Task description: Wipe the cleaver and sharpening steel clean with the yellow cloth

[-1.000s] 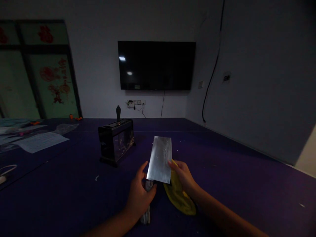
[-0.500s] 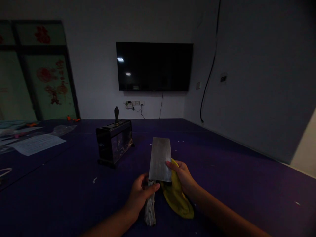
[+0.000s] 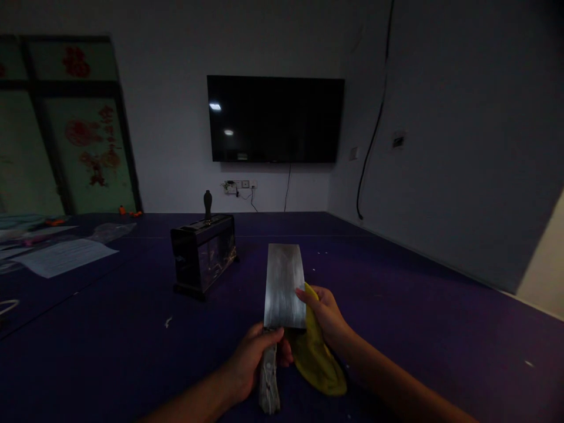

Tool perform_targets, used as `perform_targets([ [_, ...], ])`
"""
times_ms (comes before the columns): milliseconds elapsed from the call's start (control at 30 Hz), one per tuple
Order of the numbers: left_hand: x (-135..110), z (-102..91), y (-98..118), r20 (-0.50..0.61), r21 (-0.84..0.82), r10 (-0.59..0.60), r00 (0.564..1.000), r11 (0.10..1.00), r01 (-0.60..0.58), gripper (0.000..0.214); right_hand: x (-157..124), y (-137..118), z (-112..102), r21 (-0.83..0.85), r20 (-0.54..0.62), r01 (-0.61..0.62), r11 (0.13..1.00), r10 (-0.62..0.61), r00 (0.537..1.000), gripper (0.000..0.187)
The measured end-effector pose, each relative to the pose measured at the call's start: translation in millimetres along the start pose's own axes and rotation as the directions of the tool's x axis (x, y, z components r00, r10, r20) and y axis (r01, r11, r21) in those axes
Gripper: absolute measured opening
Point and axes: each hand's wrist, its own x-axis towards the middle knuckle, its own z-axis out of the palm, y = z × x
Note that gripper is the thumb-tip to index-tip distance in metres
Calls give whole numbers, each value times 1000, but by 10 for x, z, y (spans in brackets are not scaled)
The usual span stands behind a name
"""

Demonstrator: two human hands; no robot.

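Purple surface (image 3: 396,299) beneath it, the cleaver (image 3: 284,282) is in lower mid-frame, my left hand (image 3: 247,359) now wrapped further round its handle (image 3: 268,379), likely steadying it against the yellow cloth (image 3: 318,364) my right hand (image 3: 329,312) pinches to its edge.

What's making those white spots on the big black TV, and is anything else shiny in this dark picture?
In the head view, the spots on the TV look like reflected lights; also in the head view, the cleaver blade has a pale sheen, and the wall is brighter at the right edge.
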Motion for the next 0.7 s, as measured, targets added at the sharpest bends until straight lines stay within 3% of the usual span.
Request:
perform_targets([
  [167, -9, 6, -5, 42, -55, -103, 994, 993, 106, 34, 2, 11, -6, 37, 2, -1, 999, 1, 1000, 37],
  [333, 26, -30, 3, 52, -54, -65, 997, 996, 68, 36, 17, 67, -10, 7, 21, 40, 999, -40, 999, 35],
  [533, 22, -23, -15, -64, 39, -3, 998, 999, 5, 41, 17, 31, -18, -12, 51, 32, 999, -32, 998, 35],
  [700, 14, -34, 29, -153, 118, 56, 987, 992, -38, 42, 55, -14, -74, -171, -59, 133, 976, -144, 988, 33],
])
